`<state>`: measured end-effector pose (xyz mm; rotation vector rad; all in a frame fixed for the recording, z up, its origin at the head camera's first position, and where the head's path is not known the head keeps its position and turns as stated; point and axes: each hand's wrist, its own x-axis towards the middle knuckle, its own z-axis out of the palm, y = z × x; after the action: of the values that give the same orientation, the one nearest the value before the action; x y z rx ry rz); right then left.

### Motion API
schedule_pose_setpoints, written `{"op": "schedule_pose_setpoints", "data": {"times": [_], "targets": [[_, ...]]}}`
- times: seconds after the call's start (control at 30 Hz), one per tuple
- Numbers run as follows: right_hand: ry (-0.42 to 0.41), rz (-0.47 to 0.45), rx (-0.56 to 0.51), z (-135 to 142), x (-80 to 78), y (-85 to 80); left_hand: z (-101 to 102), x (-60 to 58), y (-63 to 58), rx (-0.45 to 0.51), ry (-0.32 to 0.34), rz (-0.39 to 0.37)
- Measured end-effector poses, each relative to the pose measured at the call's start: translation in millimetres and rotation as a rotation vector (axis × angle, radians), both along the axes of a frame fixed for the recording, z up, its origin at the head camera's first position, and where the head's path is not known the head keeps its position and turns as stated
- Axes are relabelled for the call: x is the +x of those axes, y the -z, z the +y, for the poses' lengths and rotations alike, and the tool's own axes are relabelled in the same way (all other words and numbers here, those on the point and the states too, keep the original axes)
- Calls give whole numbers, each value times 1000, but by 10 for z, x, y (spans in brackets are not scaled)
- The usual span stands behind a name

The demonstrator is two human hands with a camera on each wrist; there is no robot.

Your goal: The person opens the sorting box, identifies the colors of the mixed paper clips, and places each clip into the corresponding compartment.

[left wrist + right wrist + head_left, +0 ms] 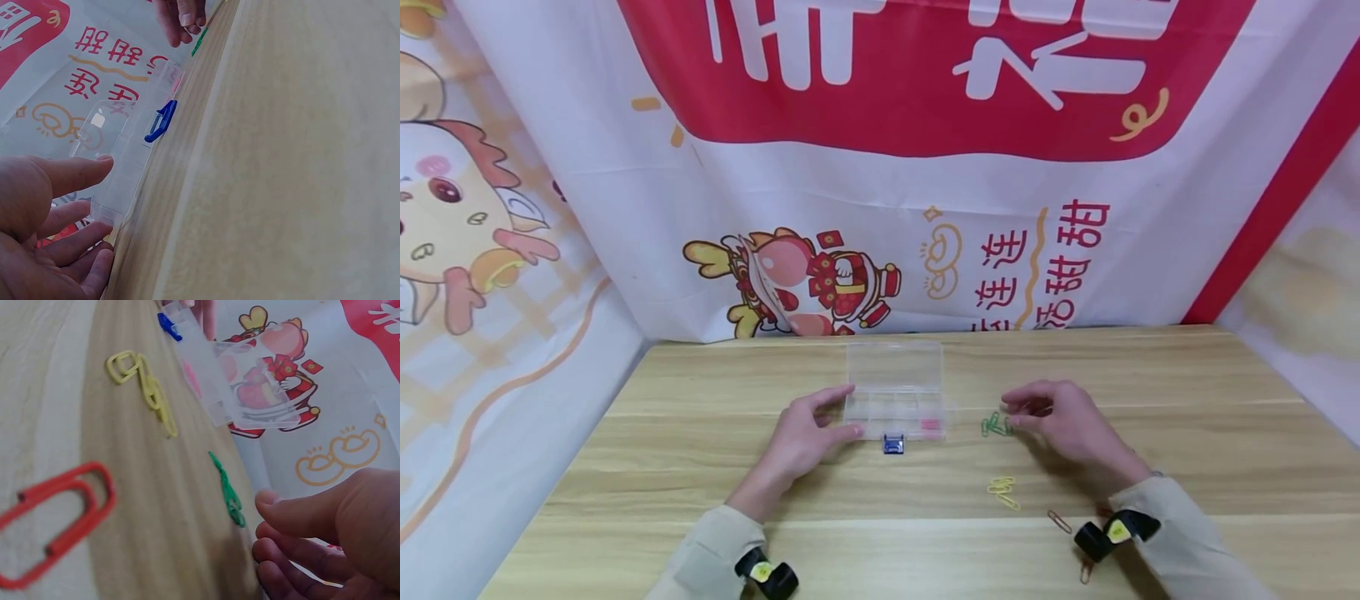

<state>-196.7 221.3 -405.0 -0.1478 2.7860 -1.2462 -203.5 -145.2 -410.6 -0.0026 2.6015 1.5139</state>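
A clear plastic compartment box [859,406] lies on the table with its lid raised at the back and a blue latch [893,445] at the front. Pink pieces [931,425] lie in its front right compartment. My left hand [797,440] is at the box's left side, thumb and fingers spread near its edge; whether they touch it I cannot tell. Right beside a small group of green paper clips [995,425] is my right hand [1071,425], thumb and fingertips apart. The right wrist view shows nothing between the fingers, and the green clips [230,497] on the table.
Yellow paper clips [1002,490] lie in front of the green ones. Red paper clips [1059,522] are scattered nearer, partly under the right wrist. A printed cloth [820,192] hangs behind the table's back edge.
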Motion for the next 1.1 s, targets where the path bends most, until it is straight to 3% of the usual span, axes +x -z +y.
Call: {"op": "schedule_pose_setpoints", "data": {"times": [0.3, 0.67, 1.1], "targets": [[0, 1, 62, -15, -20, 89, 1, 0, -8, -2, -1, -1], [6, 16, 109, -20, 5, 83, -7, -2, 13, 10, -2, -4], [29, -11, 57, -20, -9, 87, -14, -3, 21, 14, -2, -1]]}}
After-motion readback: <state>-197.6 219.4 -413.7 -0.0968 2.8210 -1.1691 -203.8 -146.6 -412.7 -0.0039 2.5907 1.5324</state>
